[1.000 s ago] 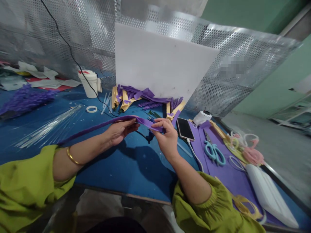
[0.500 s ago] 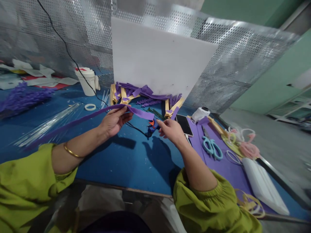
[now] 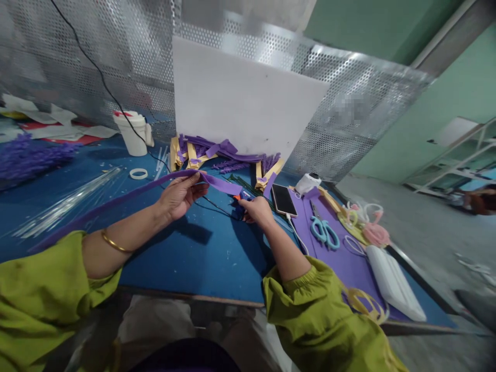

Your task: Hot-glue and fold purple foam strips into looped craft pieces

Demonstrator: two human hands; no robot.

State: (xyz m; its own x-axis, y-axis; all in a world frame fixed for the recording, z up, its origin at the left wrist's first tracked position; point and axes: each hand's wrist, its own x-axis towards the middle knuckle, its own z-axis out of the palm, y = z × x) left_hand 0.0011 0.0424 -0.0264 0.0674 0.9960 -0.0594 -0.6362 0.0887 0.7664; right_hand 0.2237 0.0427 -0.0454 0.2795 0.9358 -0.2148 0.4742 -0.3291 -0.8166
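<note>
My left hand (image 3: 179, 196) pinches a long purple foam strip (image 3: 116, 199) that runs from its free end near the middle of the blue table (image 3: 201, 253) back past my left arm. Just right of that free end, my right hand (image 3: 256, 208) rests on the table with its fingers closed around a small blue glue gun (image 3: 241, 197) with an orange trigger. A black cord leads away from the gun towards the back wall.
A pile of purple and tan strips (image 3: 217, 155) lies before a white board (image 3: 244, 108). A phone (image 3: 283, 200), teal scissors (image 3: 324, 233) and a purple sheet (image 3: 341, 253) lie right. A white cup (image 3: 132, 133), tape ring (image 3: 138, 173) and clear rods (image 3: 65, 204) lie left.
My right hand let go of the strip's end, dropped to the table and closed on the glue gun. My left hand kept hold of the strip.
</note>
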